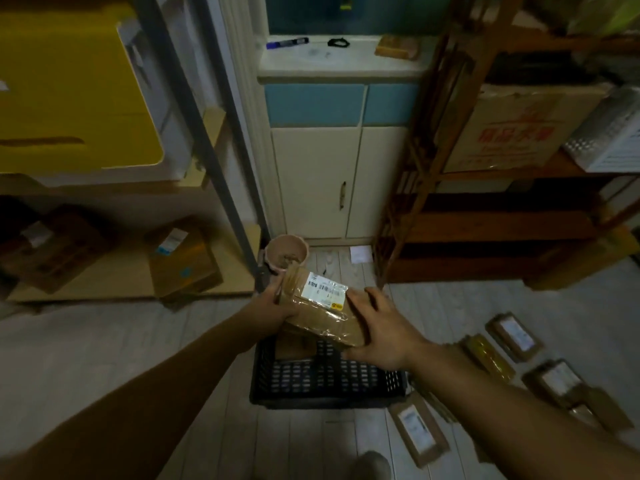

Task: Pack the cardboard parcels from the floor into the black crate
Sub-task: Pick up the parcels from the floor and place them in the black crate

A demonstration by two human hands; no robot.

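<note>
both hands (377, 327) holding parcel (322, 306), over crate (325, 393)

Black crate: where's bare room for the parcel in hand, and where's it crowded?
Inside the black crate, the mesh floor between its near wall and the parcel lying at far left is bare. The held parcel hides the far side. Floorboards left of the crate, up to the shelf unit, are free. Crowded: the floor right of the crate, strewn with loose parcels.
</note>
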